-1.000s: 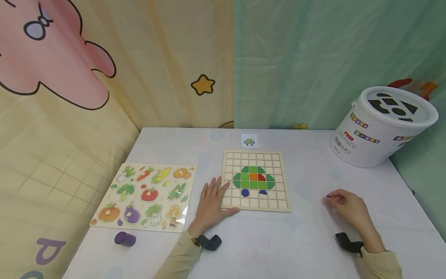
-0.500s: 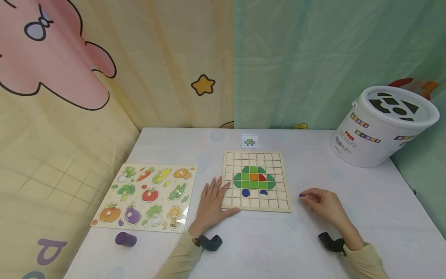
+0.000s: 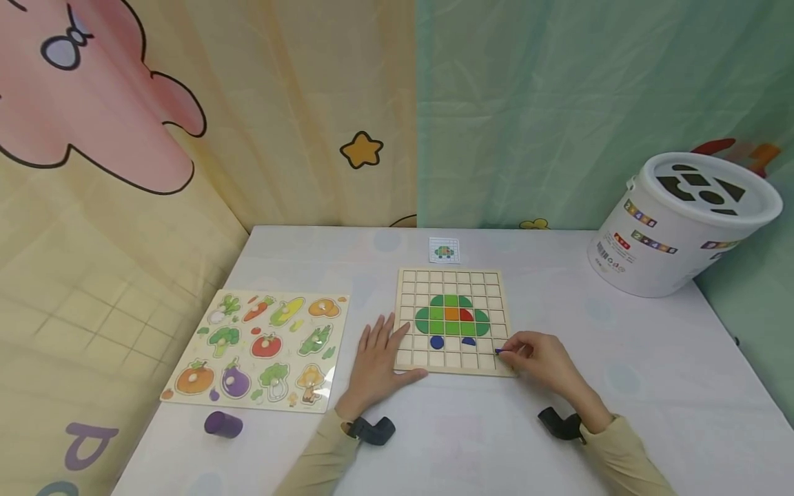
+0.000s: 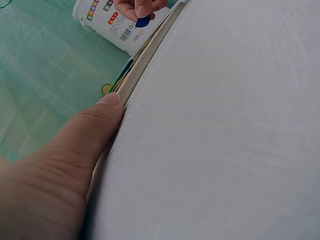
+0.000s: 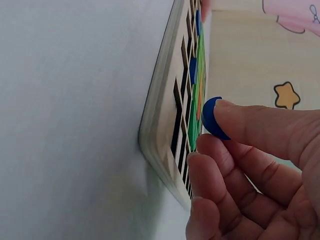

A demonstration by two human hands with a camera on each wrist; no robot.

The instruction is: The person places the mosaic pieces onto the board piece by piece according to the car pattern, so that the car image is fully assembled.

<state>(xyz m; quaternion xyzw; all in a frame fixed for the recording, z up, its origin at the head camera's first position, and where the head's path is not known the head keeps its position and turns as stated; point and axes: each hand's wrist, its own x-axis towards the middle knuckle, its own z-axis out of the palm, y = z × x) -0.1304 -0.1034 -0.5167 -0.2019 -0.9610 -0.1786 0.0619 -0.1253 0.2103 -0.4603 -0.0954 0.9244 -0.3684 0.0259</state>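
A wooden grid board (image 3: pixel 449 362) lies mid-table, with green, orange and red pieces forming a car-like shape. Below that shape sit a blue round (image 3: pixel 437 342) and a blue half-round piece (image 3: pixel 469 341). My left hand (image 3: pixel 375 362) rests at the board's left side, fingers spread; its thumb touches the board's near edge in the left wrist view. Over the board's lower right corner, my right hand (image 3: pixel 540 358) pinches a blue half-round piece (image 5: pixel 214 119) between thumb and fingers. Behind the board lies a small card (image 3: pixel 444 251) printed with a similar picture.
To the left lies a vegetable peg puzzle (image 3: pixel 254 351), with a purple cylinder (image 3: pixel 223 424) in front of it. A white bucket (image 3: pixel 651 241) with shaped holes in its lid stands at the back right. Curtains hang behind and beside the table.
My right hand has moved left from the bare table on the right to the board's lower right corner, still pinching the blue piece. The left hand has stayed in place.
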